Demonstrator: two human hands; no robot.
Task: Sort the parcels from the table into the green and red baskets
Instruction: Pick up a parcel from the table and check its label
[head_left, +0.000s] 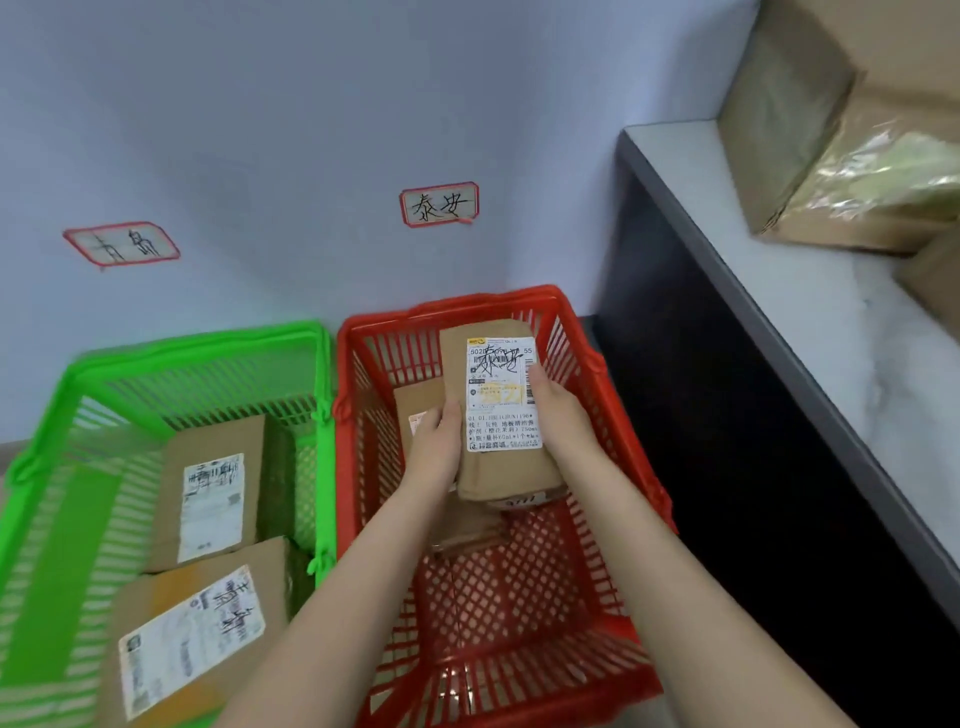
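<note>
Pale blue wall, red-bordered handwritten label on it; second blurred label further left

Brown labelled parcel, label up, inside red basket

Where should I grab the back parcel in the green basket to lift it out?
Probably from above, pinching its long left and right edges. The back parcel lies flat, label up, in the green basket; the walls block any sideways reach, and the front parcel crowds its near edge.
</note>
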